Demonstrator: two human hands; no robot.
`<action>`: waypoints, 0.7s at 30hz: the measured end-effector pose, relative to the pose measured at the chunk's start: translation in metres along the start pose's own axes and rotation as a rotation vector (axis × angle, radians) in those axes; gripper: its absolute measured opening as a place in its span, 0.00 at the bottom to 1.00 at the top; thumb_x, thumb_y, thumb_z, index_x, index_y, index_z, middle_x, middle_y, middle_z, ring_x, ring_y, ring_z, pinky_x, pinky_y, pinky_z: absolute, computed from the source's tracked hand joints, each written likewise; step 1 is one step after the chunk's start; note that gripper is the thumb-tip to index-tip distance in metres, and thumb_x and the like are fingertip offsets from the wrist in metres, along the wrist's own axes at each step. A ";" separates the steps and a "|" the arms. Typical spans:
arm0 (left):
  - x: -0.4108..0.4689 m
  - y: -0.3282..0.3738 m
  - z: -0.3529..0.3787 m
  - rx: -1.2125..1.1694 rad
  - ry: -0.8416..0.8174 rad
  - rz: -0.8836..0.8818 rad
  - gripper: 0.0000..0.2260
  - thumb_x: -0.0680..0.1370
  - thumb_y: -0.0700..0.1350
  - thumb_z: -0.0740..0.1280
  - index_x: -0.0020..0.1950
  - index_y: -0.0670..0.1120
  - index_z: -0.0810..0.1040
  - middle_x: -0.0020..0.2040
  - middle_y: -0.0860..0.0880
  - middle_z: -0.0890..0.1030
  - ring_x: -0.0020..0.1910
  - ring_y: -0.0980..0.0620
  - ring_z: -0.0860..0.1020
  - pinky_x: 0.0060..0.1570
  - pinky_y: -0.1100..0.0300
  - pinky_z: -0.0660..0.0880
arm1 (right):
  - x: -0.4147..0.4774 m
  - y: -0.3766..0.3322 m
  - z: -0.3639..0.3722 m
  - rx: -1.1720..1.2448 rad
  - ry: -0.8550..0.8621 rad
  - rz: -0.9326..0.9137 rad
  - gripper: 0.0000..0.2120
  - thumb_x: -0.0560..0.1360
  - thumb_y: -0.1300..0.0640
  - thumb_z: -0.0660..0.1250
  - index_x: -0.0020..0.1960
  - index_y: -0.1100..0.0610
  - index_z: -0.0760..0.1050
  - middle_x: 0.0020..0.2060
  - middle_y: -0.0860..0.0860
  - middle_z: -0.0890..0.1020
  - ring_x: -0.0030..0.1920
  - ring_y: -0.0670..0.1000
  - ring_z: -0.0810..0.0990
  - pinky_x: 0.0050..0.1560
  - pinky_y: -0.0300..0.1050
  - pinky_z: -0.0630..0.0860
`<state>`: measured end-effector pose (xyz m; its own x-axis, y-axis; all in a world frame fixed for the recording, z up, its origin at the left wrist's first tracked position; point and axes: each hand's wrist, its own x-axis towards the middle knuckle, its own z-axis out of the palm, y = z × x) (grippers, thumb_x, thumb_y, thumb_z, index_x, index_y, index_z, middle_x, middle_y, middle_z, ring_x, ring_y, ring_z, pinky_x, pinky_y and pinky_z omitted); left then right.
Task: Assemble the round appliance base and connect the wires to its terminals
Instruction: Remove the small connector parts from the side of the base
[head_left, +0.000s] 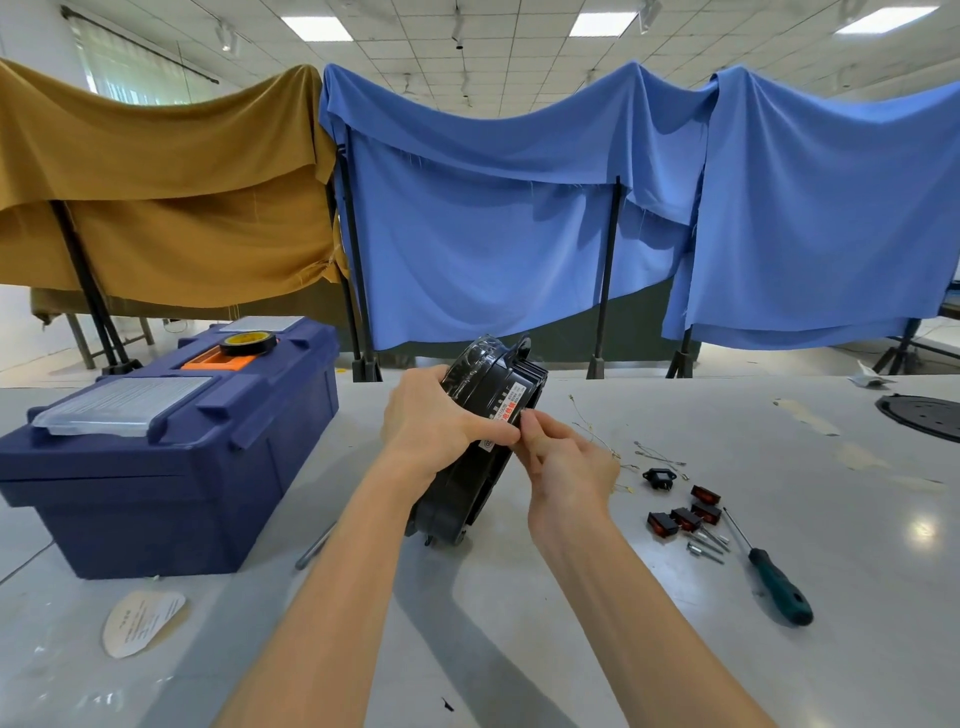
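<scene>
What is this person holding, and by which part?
The left hand grips the round base by its upper rim, standing it on edge. The right hand pinches at its labelled side; whether it holds something small there cannot be told.

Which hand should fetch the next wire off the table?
Right. The left hand grips the round base, steadying it on edge; letting go would likely tip it. The right hand only pinches at its side, and the wires and switches lie on the table on that side.

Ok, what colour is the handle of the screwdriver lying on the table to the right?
The screwdriver handle is teal green with black sections; the head view shows it.
</scene>
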<state>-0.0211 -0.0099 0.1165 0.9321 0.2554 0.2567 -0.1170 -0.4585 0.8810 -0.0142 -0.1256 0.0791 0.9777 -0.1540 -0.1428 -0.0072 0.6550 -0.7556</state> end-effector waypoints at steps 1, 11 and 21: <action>0.000 0.000 0.001 0.011 0.006 0.005 0.25 0.55 0.48 0.85 0.48 0.49 0.81 0.43 0.48 0.85 0.45 0.46 0.83 0.47 0.45 0.81 | -0.002 -0.001 -0.001 -0.040 0.003 -0.026 0.08 0.72 0.71 0.71 0.39 0.60 0.82 0.30 0.50 0.85 0.33 0.48 0.85 0.40 0.37 0.81; -0.002 0.000 0.013 0.236 0.095 0.116 0.21 0.55 0.51 0.83 0.38 0.53 0.75 0.36 0.55 0.80 0.39 0.53 0.80 0.42 0.52 0.80 | -0.010 -0.003 -0.013 -0.021 -0.032 0.050 0.08 0.73 0.75 0.67 0.46 0.66 0.81 0.36 0.54 0.85 0.46 0.55 0.85 0.60 0.51 0.79; -0.003 -0.009 0.032 0.612 0.011 0.135 0.22 0.57 0.51 0.80 0.46 0.51 0.75 0.43 0.52 0.80 0.44 0.48 0.78 0.43 0.54 0.76 | 0.004 0.010 -0.037 0.140 -0.080 0.312 0.14 0.74 0.81 0.56 0.56 0.76 0.74 0.57 0.70 0.78 0.60 0.67 0.78 0.50 0.50 0.76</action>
<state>-0.0119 -0.0341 0.0953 0.9187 0.1685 0.3573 -0.0129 -0.8911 0.4537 -0.0184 -0.1470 0.0473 0.9463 0.1246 -0.2984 -0.2850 0.7575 -0.5874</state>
